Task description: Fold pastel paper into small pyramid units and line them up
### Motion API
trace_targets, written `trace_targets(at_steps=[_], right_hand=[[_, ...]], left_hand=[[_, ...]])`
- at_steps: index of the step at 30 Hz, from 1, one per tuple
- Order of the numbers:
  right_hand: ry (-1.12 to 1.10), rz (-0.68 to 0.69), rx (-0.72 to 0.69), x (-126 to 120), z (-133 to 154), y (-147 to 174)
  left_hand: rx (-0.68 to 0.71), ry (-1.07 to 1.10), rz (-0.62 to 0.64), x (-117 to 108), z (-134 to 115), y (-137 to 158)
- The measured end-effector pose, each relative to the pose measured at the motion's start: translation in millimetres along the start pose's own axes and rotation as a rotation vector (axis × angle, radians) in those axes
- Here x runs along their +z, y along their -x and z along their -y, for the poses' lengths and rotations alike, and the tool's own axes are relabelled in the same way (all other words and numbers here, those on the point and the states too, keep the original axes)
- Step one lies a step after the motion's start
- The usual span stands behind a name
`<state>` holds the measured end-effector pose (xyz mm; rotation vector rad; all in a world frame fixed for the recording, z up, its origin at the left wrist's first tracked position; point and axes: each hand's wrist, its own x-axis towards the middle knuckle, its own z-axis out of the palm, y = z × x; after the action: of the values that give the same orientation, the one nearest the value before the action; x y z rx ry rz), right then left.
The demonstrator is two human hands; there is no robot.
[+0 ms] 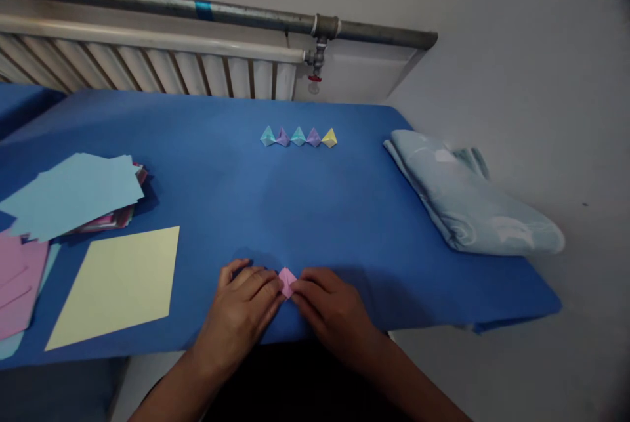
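Observation:
A small pink folded paper piece [287,283] is held close to the front edge of the blue table, its pointed tip facing away from me. My left hand [246,297] pinches its left side between thumb and fingers. On the opposite side, my right hand [329,300] grips the paper's right edge with closed fingers. The fingertips cover both side corners of the piece. Farther back, several small folded paper shapes [298,137] in teal, purple and yellow stand side by side in a row.
To the left lie a stack of light blue sheets [79,189], pink sheets [24,284] and a yellow sheet [118,281]. A folded pale green cloth [467,199] rests at the right by the wall. A radiator [162,67] and a metal pipe [256,16] run behind the table [344,212].

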<state>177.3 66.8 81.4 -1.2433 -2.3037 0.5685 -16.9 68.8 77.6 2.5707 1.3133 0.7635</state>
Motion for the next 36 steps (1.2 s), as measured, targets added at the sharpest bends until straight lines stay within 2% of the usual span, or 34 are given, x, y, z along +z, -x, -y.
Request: trace_targets(at_steps=[6, 10, 26, 36], right_hand=[[0.024, -0.014, -0.002, 1, 0, -1], [0.085, -0.048, -0.003, 3, 1, -1], [0.166, -0.036, 0.171, 5, 7, -13], [0.193, 0.009, 0.226, 1, 9, -18]], left_hand=[[0.021, -0.035, -0.054, 4, -1, 1], [-0.013, 0.001, -0.095, 5, -3, 0], [-0.236, 0.013, 0.089, 7, -2, -8], [-0.320, -0.042, 0.110, 7, -4, -15]])
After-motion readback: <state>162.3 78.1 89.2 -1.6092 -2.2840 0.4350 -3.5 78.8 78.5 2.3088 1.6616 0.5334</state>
